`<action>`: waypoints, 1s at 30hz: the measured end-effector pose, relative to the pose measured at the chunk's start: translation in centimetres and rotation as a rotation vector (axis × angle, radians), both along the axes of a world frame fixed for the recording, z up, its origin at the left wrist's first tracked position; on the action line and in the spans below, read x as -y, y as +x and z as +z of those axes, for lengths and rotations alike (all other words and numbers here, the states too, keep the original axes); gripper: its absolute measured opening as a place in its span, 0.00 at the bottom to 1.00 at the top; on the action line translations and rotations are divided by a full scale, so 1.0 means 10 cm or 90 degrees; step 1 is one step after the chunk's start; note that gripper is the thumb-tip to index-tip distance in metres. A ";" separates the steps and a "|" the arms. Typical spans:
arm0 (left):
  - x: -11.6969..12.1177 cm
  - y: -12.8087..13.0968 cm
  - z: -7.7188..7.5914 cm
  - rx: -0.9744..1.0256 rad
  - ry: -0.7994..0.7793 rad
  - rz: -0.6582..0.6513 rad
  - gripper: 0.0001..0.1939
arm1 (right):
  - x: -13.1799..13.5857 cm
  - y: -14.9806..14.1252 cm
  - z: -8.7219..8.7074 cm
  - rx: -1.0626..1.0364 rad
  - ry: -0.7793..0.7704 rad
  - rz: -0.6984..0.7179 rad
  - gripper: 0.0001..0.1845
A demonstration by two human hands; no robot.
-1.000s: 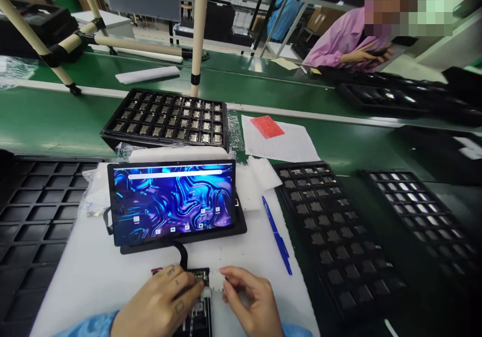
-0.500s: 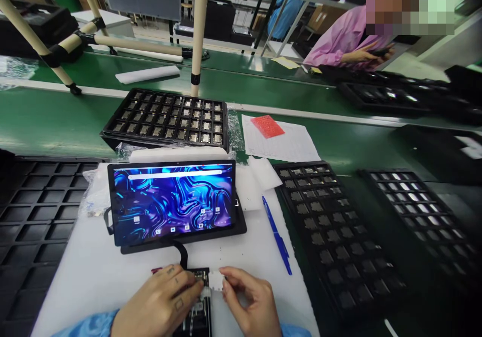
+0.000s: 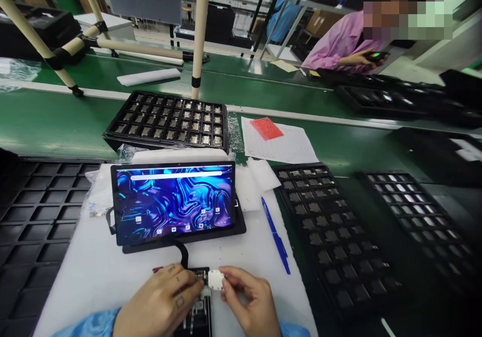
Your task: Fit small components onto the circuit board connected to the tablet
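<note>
My left hand lies over an opened electronic device at the bottom centre, its fingers curled and pressed at the upper end of the exposed circuitry. What sits exactly under those fingertips is hidden. Between thumb and forefinger, my right hand pinches a small white square plate by its right edge. The plate's left edge meets the device's upper right side. A black flat cable runs from the device up towards a lit tablet screen, which leans on a dark stand. Something small and dark red shows beside my left fingers.
A blue pen lies on the white foam mat, right of the tablet. Black trays of small metal-coloured parts stand behind and at right. An empty-celled black tray is at left. Across the green bench, a pink-sleeved person holds a dark handheld device.
The white plate faces the camera a little more squarely. Both hands keep nearly the same place. Across the bench, the person's handheld device now shows a lit green display.
</note>
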State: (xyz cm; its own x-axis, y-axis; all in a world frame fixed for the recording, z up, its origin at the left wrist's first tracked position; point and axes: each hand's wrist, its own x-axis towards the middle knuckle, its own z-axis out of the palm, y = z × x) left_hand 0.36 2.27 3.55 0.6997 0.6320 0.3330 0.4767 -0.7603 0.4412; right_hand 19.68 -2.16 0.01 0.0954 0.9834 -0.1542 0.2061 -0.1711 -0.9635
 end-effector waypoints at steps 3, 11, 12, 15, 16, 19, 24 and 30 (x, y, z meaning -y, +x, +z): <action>0.00 0.00 0.00 0.007 -0.010 -0.001 0.20 | 0.01 0.00 -0.03 0.031 0.012 -0.002 0.12; -0.02 0.01 0.02 0.017 -0.002 0.011 0.22 | 0.01 0.01 -0.06 0.065 0.044 -0.015 0.11; -0.02 0.01 0.02 0.016 0.000 0.012 0.22 | 0.01 0.01 -0.06 0.061 0.043 -0.014 0.11; -0.01 0.00 0.01 0.010 -0.011 0.014 0.21 | 0.01 0.00 -0.06 0.036 0.037 -0.015 0.13; -0.01 0.00 0.01 0.007 -0.014 0.012 0.21 | 0.01 0.00 -0.06 0.023 0.033 -0.017 0.14; -0.01 0.00 0.02 -0.007 -0.017 -0.005 0.21 | 0.02 0.00 -0.07 -0.006 0.023 -0.020 0.16; -0.03 0.00 0.04 -0.018 -0.020 -0.016 0.20 | 0.03 0.00 -0.06 -0.014 0.009 -0.015 0.16; -0.02 0.00 0.03 -0.011 -0.016 -0.021 0.20 | 0.01 0.00 -0.02 -0.012 0.022 -0.017 0.15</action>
